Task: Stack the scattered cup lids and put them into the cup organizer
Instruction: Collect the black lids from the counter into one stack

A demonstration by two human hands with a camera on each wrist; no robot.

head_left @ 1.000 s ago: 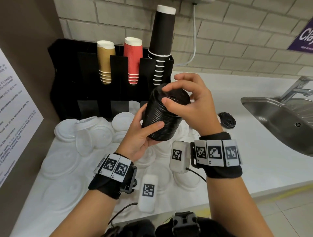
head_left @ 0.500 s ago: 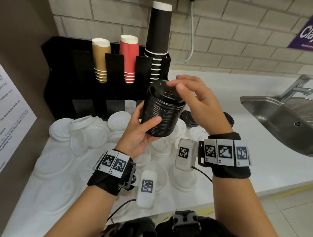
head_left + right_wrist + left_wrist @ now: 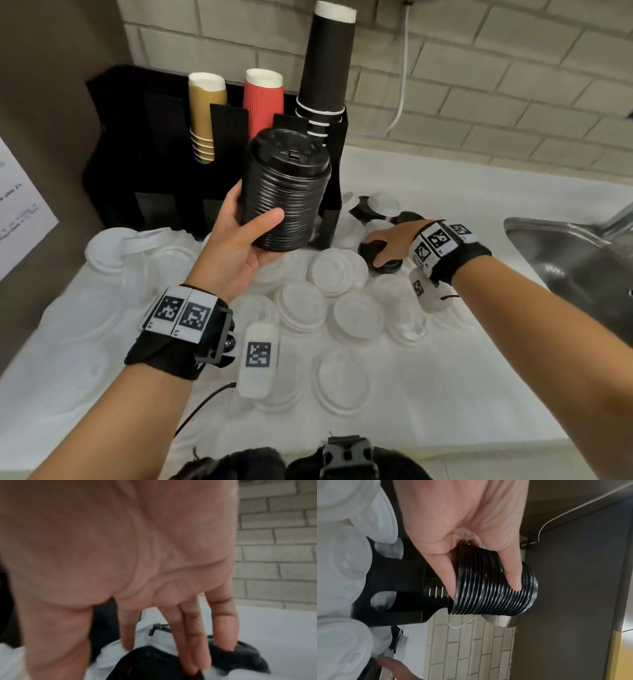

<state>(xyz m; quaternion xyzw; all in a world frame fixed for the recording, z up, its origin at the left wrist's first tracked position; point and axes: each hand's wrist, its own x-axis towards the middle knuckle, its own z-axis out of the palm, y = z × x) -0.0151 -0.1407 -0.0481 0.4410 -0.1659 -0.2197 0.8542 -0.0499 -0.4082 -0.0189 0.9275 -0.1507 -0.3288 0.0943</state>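
My left hand (image 3: 255,219) grips a tall stack of black lids (image 3: 284,192) and holds it in the air in front of the black cup organizer (image 3: 154,164). In the left wrist view the thumb and fingers (image 3: 513,577) wrap the ribbed stack (image 3: 493,588). My right hand (image 3: 380,250) is low on the counter right of the organizer, its straight fingertips (image 3: 223,635) touching a loose black lid (image 3: 383,265) (image 3: 154,660). Many white lids (image 3: 337,270) lie scattered over the white counter.
Gold cups (image 3: 205,113), red cups (image 3: 262,99) and a tall column of black cups (image 3: 325,68) stand in the organizer. More dark lids (image 3: 409,216) lie behind my right hand. A steel sink (image 3: 575,260) is at the right; a wall with a paper sign (image 3: 20,205) closes the left.
My right hand left the top of the black stack and dropped right to a black lid on the counter. The left hand tipped the stack more upright and lifted it a little.
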